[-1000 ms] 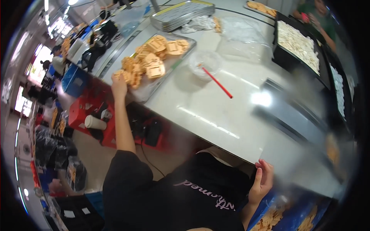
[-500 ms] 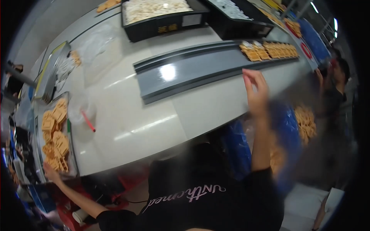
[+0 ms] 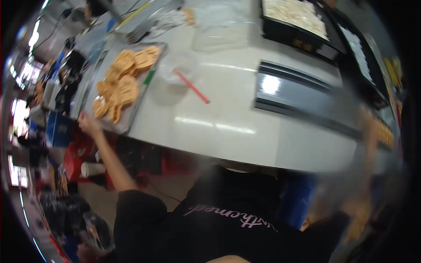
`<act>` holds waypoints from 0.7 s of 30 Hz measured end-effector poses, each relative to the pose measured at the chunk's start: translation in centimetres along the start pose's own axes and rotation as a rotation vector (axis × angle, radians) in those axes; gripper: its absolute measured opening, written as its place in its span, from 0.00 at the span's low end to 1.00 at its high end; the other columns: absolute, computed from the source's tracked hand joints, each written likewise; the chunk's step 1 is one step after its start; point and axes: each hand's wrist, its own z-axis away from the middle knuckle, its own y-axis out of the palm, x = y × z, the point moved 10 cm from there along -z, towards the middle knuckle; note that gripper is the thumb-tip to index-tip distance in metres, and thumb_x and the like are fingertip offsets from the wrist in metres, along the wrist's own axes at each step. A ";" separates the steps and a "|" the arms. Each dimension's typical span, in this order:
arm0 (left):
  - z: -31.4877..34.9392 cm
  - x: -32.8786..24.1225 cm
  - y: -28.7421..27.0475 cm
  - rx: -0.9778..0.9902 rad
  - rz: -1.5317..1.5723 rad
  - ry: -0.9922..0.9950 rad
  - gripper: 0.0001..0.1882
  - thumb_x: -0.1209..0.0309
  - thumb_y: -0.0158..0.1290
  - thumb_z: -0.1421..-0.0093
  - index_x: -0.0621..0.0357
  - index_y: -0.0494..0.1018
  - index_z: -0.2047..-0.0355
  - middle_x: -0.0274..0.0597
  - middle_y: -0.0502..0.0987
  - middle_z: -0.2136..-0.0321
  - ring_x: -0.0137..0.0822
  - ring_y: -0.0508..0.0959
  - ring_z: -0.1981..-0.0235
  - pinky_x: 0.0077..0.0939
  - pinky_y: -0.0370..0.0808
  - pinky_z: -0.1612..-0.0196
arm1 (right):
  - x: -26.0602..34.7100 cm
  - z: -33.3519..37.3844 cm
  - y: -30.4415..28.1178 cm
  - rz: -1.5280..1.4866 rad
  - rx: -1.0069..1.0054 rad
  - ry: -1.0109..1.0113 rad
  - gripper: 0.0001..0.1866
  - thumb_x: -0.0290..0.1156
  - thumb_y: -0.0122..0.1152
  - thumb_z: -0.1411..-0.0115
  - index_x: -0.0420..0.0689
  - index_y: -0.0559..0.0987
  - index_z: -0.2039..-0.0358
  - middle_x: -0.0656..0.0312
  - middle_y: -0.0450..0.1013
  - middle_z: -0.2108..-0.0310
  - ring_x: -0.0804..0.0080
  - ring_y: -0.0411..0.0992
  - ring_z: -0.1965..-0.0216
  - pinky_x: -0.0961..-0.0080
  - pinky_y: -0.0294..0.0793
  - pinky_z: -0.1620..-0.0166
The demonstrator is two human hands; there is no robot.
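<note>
At the left, my left hand (image 3: 90,124) is at the near corner of a metal tray (image 3: 137,104), its fingers curled closed. What they hold, if anything, is too small to make out. Several tan waffle-like moulded pieces (image 3: 127,87) lie heaped in this tray. Far to the right, my right hand (image 3: 369,125) is smeared by motion, so its fingers do not show. It is nearest the right end of a long grey channel-shaped rack (image 3: 298,95), where a row of tan pieces (image 3: 385,133) sits, partly blurred.
A clear plastic cup (image 3: 173,72) with a red stick (image 3: 194,87) stands right of the tray. Black bins hold pale flakes (image 3: 296,15) and whitish pieces (image 3: 357,52). A clear plastic bag (image 3: 221,26) lies at the back. Below the table are red stools (image 3: 73,162).
The view has swung left, bringing the tray closer to the middle. My left hand stays at the tray's corner. My right hand remains near the rack's right end, now badly blurred.
</note>
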 end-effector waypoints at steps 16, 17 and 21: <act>34.3 -39.4 -6.7 1.651 2.273 -0.880 0.14 0.60 0.42 0.36 0.55 0.64 0.58 0.32 0.65 0.72 0.29 0.65 0.70 0.24 0.63 0.65 | 24.4 3.5 -11.2 -0.084 -0.091 -0.265 0.05 0.15 0.53 0.44 0.36 0.73 0.67 0.54 0.70 0.64 0.56 0.69 0.53 0.65 0.68 0.52; 36.9 -40.9 -7.6 1.793 2.151 -0.712 0.16 0.57 0.42 0.36 0.56 0.63 0.56 0.35 0.65 0.73 0.32 0.65 0.69 0.25 0.63 0.66 | 26.8 4.7 -12.5 -0.069 -0.123 -0.298 0.08 0.12 0.54 0.49 0.36 0.74 0.68 0.55 0.70 0.67 0.55 0.70 0.54 0.64 0.68 0.53; 47.2 -43.4 -9.6 2.148 1.653 -0.521 0.41 0.47 0.46 0.39 0.49 0.41 0.34 0.55 0.52 0.38 0.51 0.57 0.37 0.45 0.61 0.41 | 33.4 8.7 -14.0 -0.308 -0.110 -0.317 0.12 0.17 0.59 0.62 0.39 0.76 0.72 0.59 0.71 0.73 0.58 0.72 0.64 0.66 0.71 0.61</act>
